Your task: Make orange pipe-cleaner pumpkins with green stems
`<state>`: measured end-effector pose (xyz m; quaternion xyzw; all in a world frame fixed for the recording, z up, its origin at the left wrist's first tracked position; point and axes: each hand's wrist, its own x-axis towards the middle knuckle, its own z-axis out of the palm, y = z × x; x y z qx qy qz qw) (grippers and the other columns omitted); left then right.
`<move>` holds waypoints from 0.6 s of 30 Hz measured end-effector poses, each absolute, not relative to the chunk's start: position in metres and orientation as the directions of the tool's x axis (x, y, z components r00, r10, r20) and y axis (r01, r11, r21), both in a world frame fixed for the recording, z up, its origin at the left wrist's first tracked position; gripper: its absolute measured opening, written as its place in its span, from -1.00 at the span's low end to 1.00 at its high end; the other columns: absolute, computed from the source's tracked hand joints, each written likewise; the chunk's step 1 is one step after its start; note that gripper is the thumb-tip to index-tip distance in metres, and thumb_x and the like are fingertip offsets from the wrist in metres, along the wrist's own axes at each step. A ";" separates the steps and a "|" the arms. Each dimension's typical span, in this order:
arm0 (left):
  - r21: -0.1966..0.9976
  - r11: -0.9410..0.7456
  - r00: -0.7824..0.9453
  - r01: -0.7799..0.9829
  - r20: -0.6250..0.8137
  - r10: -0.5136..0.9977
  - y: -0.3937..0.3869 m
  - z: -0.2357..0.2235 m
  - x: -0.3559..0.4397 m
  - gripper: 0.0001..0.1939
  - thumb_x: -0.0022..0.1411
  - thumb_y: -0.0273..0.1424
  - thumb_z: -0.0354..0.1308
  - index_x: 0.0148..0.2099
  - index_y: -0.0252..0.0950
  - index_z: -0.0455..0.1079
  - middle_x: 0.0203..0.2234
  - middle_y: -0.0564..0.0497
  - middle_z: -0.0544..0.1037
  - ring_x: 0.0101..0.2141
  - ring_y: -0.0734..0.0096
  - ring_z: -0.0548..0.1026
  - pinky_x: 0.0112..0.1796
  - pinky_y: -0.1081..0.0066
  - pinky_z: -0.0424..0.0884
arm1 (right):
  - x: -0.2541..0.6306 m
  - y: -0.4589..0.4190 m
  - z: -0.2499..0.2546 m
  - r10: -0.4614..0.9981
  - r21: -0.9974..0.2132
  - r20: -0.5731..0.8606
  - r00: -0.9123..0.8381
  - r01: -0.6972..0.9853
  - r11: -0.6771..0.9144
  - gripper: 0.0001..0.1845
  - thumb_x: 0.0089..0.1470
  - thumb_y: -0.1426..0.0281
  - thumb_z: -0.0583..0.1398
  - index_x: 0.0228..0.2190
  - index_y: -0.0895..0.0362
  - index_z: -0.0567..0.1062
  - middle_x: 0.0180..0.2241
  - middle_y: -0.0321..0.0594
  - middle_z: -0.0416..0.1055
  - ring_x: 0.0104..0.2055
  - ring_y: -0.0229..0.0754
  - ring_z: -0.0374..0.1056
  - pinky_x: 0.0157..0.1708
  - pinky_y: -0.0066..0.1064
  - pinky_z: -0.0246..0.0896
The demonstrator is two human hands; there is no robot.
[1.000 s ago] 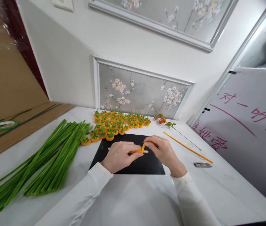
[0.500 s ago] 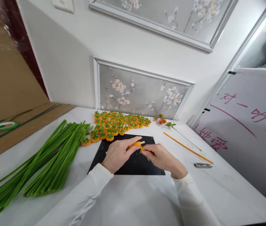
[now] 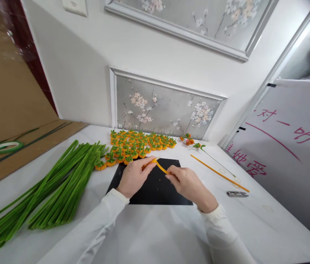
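My left hand (image 3: pixel 135 176) pinches a pale stick (image 3: pixel 158 158), most of it hidden by the fingers, with orange pipe cleaner coiled around it. From the coil a free length of orange pipe cleaner (image 3: pixel 161 168) runs down to the right. Its end is between the thumb and fingers of my right hand (image 3: pixel 189 183), closed on it. Both hands are over a black mat (image 3: pixel 149 192). Behind them stand several small orange bundles with green tops and stalks (image 3: pixel 128 160).
Green pipe cleaners (image 3: pixel 58 190) lie in a heap on the left. To the right are a loose orange pipe cleaner (image 3: pixel 218 172), thread snips (image 3: pixel 237 194) and a flower stem (image 3: pixel 217 161). Green tape (image 3: pixel 6 147) lies on cardboard at far left; a framed panel (image 3: pixel 166 106) is behind.
My hands have moved apart, and a longer stretch of orange pipe cleaner shows between them. The left hand has shifted slightly left and away from me with the stick.
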<state>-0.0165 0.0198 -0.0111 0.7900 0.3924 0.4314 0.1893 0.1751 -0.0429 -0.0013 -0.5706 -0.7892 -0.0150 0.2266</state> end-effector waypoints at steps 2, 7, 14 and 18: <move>0.618 -0.628 0.333 0.473 0.535 0.777 0.020 -0.011 -0.017 -0.67 0.27 -0.25 0.02 0.00 -0.20 0.46 -0.13 0.03 0.58 -0.17 0.31 0.54 -0.17 0.44 0.42 | 0.174 -0.045 0.000 0.862 -0.202 0.405 -0.304 0.890 0.408 -0.85 0.19 0.41 0.07 -0.42 0.09 0.37 -0.50 -0.31 0.41 -0.49 -0.26 0.31 -0.48 -0.48 0.05; 0.526 -0.626 0.379 0.575 0.507 0.774 0.018 -0.007 -0.016 -0.69 0.28 -0.28 0.01 0.00 -0.15 0.45 -0.14 0.05 0.59 -0.17 0.32 0.53 -0.20 0.45 0.38 | 0.173 -0.047 0.004 0.760 -0.219 0.550 -0.346 0.819 0.531 -0.77 0.24 0.41 0.01 -0.38 0.10 0.44 -0.42 -0.24 0.43 -0.40 -0.27 0.34 -0.38 -0.49 0.15; 0.265 -0.773 0.623 0.577 0.470 0.626 0.004 -0.003 -0.012 -0.75 0.31 -0.29 -0.01 -0.15 -0.12 0.49 -0.43 0.10 0.56 -0.39 0.42 0.50 -0.41 0.48 0.22 | 0.175 -0.045 0.010 0.684 -0.343 0.700 -0.204 0.745 0.573 -0.78 0.23 0.38 0.05 -0.38 0.12 0.46 -0.43 -0.23 0.42 -0.41 -0.26 0.32 -0.35 -0.46 0.18; 0.229 -0.816 0.667 0.530 0.482 0.568 0.000 -0.004 -0.009 -0.77 0.28 -0.25 0.04 -0.14 -0.14 0.50 -0.47 0.11 0.54 -0.43 0.46 0.48 -0.44 0.47 0.17 | 0.177 -0.044 0.011 0.699 -0.432 0.703 -0.128 0.703 0.564 -0.80 0.19 0.37 0.08 -0.42 0.12 0.45 -0.44 -0.25 0.42 -0.44 -0.27 0.29 -0.39 -0.47 0.17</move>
